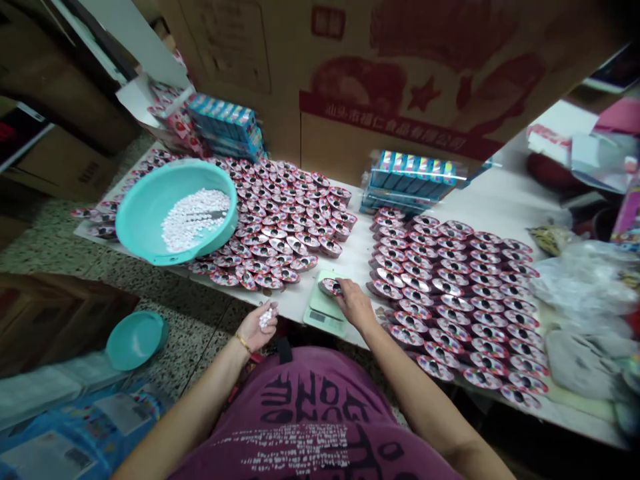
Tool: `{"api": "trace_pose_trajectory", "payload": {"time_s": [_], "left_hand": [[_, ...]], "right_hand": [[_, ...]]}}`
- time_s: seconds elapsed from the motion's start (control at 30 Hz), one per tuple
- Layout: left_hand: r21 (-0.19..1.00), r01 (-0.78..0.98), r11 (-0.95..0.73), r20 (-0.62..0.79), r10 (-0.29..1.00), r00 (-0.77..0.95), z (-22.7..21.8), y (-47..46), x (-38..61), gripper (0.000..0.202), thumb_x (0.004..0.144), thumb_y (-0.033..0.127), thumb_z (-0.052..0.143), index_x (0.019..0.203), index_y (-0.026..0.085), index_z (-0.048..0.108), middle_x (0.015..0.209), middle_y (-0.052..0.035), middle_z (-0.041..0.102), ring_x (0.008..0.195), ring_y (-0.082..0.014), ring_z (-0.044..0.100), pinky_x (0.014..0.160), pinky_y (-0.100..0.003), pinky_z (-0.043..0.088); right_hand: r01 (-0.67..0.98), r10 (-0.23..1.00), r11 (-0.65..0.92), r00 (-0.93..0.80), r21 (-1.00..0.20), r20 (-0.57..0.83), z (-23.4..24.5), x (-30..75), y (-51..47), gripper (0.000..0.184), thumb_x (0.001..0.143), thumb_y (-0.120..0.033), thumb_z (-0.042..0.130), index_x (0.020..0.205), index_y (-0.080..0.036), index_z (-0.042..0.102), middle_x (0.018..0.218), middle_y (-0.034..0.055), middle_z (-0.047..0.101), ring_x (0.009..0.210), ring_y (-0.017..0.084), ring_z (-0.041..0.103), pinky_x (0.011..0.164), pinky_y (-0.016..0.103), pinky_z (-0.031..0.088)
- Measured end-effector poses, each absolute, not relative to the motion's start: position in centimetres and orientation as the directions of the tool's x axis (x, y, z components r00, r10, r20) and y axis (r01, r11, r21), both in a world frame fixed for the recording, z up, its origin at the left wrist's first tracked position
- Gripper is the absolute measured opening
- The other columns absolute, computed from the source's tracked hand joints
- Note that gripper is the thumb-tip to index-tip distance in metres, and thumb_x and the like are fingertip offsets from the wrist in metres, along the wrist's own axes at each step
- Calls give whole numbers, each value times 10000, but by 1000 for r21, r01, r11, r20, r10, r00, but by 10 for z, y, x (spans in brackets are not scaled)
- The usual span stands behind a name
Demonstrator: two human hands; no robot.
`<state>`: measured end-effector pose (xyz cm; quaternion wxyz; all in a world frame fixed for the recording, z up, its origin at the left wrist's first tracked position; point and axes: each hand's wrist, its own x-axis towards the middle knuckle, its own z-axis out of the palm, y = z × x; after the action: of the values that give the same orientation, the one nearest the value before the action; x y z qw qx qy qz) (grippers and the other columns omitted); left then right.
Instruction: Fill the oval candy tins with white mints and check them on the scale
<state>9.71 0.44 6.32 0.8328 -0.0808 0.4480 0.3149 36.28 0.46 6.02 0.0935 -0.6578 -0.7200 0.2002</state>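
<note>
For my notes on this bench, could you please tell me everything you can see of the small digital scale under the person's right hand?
The small digital scale has a flat, rectangular, pale green plastic-looking body with a raised top platform; a display panel at its near end is unreadable. It lies squarely on the white table, near the front edge. A red-and-silver oval tin sits on the platform, and the fingers of the person's right hand touch that tin, not clearly the scale.

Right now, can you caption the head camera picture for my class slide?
Left hand cups small white candies; right hand touches a round pink-and-silver container on a pale green digital scale.
</note>
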Motion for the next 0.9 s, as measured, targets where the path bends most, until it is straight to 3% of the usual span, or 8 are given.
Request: {"api": "trace_pose_trajectory", "payload": {"time_s": [0.17,0.27,0.37,0.47,0.57,0.7,0.8,0.9], "left_hand": [[189,-631,753,-806,486,339,62,4,85,107,792,204,454,808,120,518,585,15,471,370,-16,357,288,-114,215],[194,-658,728,-827,482,289,63,1,77,87,786,197,464,796,129,517,580,20,468,358,-11,349,284,-112,206],[213,-683,699,-867,458,197,65,-3,70,73,774,187,482,800,131,520,581,20,471,345,-6,342,277,-109,195],[247,-707,662,-889,445,106,66,-7,64,84,751,177,511,814,122,522,594,16,482,338,-3,341,270,-109,193],[269,-734,623,-894,446,51,69,-10,59,120,720,158,546,828,111,524,597,16,486,339,-4,351,268,-109,203],[272,-731,625,-903,429,31,69,-12,57,145,697,135,564,835,105,529,604,12,497,342,-4,356,271,-111,213],[258,-702,664,-903,424,70,67,-9,57,115,723,132,534,835,107,527,618,6,504,350,-3,349,279,-111,219],[236,-664,710,-888,435,150,64,1,61,80,767,136,471,823,112,522,624,2,501,365,-9,357,285,-111,226]], "right_hand": [[897,985,-75,135,-436,110,58,402,57,419,763,-195,392,1178,-136,381,1079,117,500,993,217,448,828,345,372],[901,948,-171,261,-400,183,58,430,102,426,753,-186,384,1173,-114,392,1085,136,494,996,228,444,822,351,369],[919,934,-223,297,-324,200,60,447,149,429,759,-175,378,1183,-109,391,1087,138,488,989,232,444,815,342,364],[920,935,-309,340,-240,100,59,450,192,422,768,-150,366,1188,-121,404,1081,142,482,953,227,459,779,329,371],[929,952,-304,306,-210,-24,51,441,225,409,768,-111,355,1162,-163,448,1091,127,477,931,205,469,739,296,378],[946,976,-218,210,-241,-60,47,438,239,454,752,-86,375,1185,-207,436,1201,75,427,1004,167,438,793,251,357],[944,976,-198,214,-263,32,57,462,204,425,784,-121,345,1201,-151,417,1222,90,415,1069,168,384,863,260,314],[958,978,-132,167,-255,121,71,492,125,312,827,-228,339,1047,-135,540,1055,95,522,992,177,424,856,276,301]]}}
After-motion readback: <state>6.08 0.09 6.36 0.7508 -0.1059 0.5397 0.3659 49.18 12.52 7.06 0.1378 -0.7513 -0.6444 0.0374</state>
